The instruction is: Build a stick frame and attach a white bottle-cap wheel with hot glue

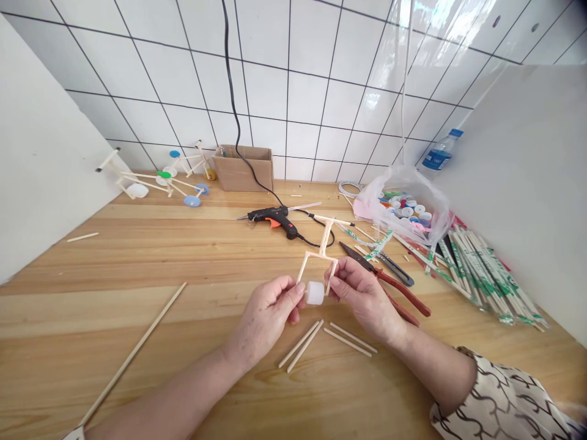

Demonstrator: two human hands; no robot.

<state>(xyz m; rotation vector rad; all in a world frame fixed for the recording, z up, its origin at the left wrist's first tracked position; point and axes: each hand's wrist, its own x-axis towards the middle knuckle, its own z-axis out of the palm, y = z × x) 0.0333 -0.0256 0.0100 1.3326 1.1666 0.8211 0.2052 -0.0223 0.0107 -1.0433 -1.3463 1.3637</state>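
My left hand (268, 311) and my right hand (362, 296) meet above the wooden table (137, 275). Between their fingertips sits a white bottle cap (315, 293), pinched from both sides. The cap lies between the two prongs of a forked frame of thin wooden sticks (321, 247) that rises away from me; my right fingers also grip its right prong. Several short cut sticks (321, 339) lie on the table just below my hands.
A black hot glue gun (274, 217) with its cord lies behind the frame. Red-handled pliers (389, 281) rest right of my hands. A plastic bag of coloured caps (403, 208), wrapped chopsticks (481, 269), a cardboard box (243, 166), finished stick models (160, 178), a long stick (137, 351).
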